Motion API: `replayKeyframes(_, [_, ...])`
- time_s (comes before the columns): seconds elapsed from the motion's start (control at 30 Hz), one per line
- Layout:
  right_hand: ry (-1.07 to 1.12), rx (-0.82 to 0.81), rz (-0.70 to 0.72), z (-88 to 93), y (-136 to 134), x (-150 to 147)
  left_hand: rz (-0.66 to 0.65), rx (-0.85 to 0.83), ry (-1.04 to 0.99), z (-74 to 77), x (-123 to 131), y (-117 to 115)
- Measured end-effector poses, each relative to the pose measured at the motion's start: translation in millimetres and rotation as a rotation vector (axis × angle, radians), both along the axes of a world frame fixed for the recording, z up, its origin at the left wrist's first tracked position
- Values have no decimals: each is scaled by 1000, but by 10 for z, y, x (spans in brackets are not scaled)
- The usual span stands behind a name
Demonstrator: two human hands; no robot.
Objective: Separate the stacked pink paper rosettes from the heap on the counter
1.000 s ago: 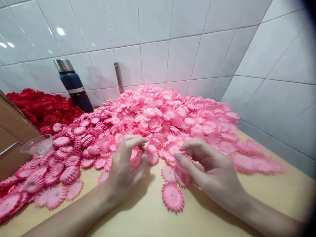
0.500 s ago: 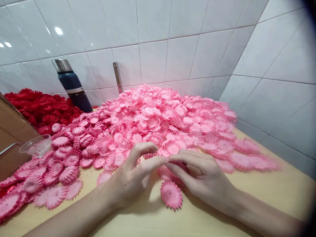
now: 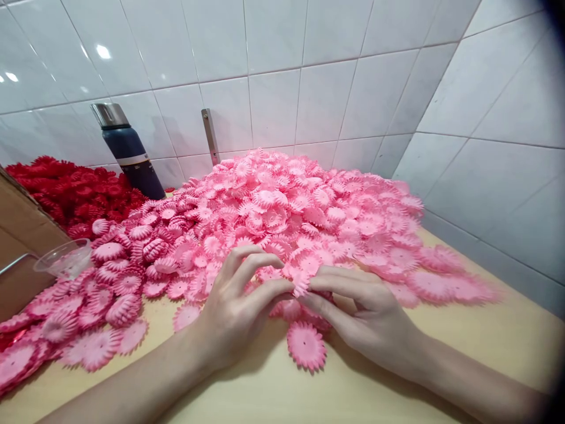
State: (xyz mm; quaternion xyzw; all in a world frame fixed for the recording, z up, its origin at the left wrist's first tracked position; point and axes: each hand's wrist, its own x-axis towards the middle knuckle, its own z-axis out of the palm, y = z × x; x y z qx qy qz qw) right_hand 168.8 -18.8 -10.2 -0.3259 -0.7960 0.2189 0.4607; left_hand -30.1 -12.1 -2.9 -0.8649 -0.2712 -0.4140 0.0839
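Between my hands is a small pink petal disc [image 3: 302,285] with a frilled, notched edge. My right hand [image 3: 366,306] is closed, pinching the disc's right side between thumb and fingers. My left hand [image 3: 242,300] is curved on the other side; its thumb tip meets the disc's left edge, and its fingertips are partly hidden against the pink heap. Just below the hands, a single pink petal disc [image 3: 306,347] with a dark centre hole lies flat on the table. Behind them rises a large heap of pink petal discs [image 3: 273,206].
Darker pink discs [image 3: 126,285] spread over the left of the table [image 3: 282,394]. A red pile [image 3: 83,191] lies behind them, beside a dark blue bottle [image 3: 132,159]. A clear plastic cup [image 3: 66,259] and a cardboard box [image 3: 26,247] stand at left. Tiled walls [image 3: 273,106] enclose the back and right.
My left fingers have lifted and spread a little, and the left hand has drawn slightly left. The disc between the hands now shows more of its notched face.
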Motion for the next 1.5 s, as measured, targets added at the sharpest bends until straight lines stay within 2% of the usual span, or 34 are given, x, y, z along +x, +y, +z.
replayKeyframes(0.37, [-13,18,27,30,-4,-16,-83,-76,-7,0,-14,6])
replayKeyframes(0.5, [-4,-19,-16,59,-19,-20,-54,-62,-1,29,-3,-3])
replayKeyframes(0.67, [213,-203,-210,62,6,17,141,-53,-178,72,-29,68])
replayKeyframes(0.8, [373,-325,-385,45,64,49,342,-173,-359,36,-74,178])
replayKeyframes(0.93, [372,-347,-421,22,93,50,425,-230,-322,-22,-89,206])
replayKeyframes(1.23, [460,-487,-351,-11,95,16,310,-59,-102,12,-28,58])
replayKeyframes(1.5, [471,-528,-282,41,90,0,111,-91,-51,37,6,11])
